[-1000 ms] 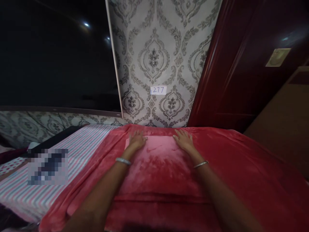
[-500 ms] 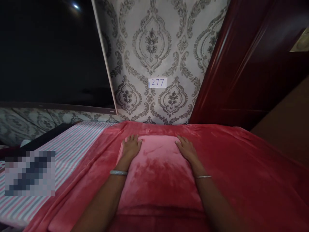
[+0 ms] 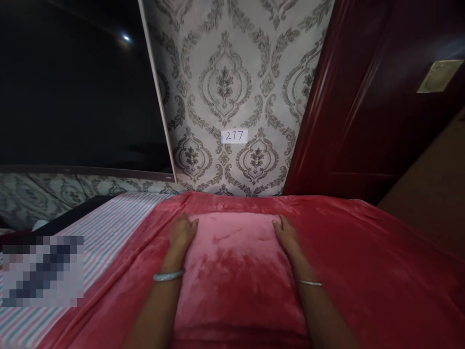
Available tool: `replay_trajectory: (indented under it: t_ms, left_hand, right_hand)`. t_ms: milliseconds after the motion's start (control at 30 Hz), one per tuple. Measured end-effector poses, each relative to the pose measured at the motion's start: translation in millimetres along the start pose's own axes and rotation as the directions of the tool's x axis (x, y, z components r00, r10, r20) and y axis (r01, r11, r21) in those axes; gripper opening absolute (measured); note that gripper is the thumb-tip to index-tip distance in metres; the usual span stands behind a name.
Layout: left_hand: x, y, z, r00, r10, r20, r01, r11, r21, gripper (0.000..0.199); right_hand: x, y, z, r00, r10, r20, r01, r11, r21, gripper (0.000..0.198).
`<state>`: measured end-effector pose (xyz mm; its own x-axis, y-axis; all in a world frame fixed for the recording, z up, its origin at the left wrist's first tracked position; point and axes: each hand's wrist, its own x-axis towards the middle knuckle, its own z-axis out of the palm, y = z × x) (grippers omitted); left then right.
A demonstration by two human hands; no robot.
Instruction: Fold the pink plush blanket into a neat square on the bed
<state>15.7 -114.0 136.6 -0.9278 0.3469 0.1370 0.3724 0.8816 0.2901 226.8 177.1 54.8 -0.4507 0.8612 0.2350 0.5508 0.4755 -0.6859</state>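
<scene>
A thick, squarish folded plush blanket, pale pink toward its far end and deeper red nearer me, lies in front of me. At its far left corner is my left hand, thumb on the top edge and fingers curled over the side. My right hand grips the far right corner the same way, thumb inward. The fingertips are partly hidden behind the plush. Beneath it spreads a red plush cover. I wear a pale bangle on my left wrist and a thin one on my right.
At the left, a striped cloth shows beside the red cover, with a blurred-out patch over it. A large dark screen hangs on the patterned wall, near a paper label reading 277. A dark red wooden panel stands at the right.
My hands have moved apart and outward, from lying on the top corners to holding the sides. The view has tilted up slightly, so the scene sits lower.
</scene>
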Motion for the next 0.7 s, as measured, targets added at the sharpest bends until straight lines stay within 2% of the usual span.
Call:
replay_trajectory:
  t_ms: [100,200,400,567,633,700]
  left_hand:
    - [2,-5,-3,0.996,-0.081,-0.027,0.079,0.995,-0.055,0.058]
    - [5,-9,-5,0.994,-0.110,0.023,0.111,0.992,-0.053,0.053]
    - [11,-15,-5,0.997,-0.047,0.058,0.055,0.989,-0.136,0.042]
    - [14,-19,-1,1.000,-0.013,0.028,0.018,0.979,-0.201,0.039]
    - [16,-22,2,0.999,0.022,-0.034,-0.031,0.952,-0.305,0.036]
    - [17,-26,7,0.993,0.063,-0.102,-0.105,0.870,-0.481,0.037]
  right_hand:
    - [0,1,2,0.993,-0.067,-0.098,0.067,0.998,0.003,0.061]
    - [0,-1,0,0.983,-0.112,-0.146,0.116,0.993,0.014,0.062]
    - [2,-4,-7,0.993,-0.047,-0.108,0.061,0.989,0.132,0.060]
    - [-1,-7,-7,0.995,-0.032,-0.097,0.043,0.993,0.108,0.060]
    - [-3,-8,-8,0.989,-0.062,-0.132,0.076,0.991,0.106,0.059]
    - [-4,-7,-8,0.980,-0.100,-0.171,0.121,0.985,0.120,0.059]
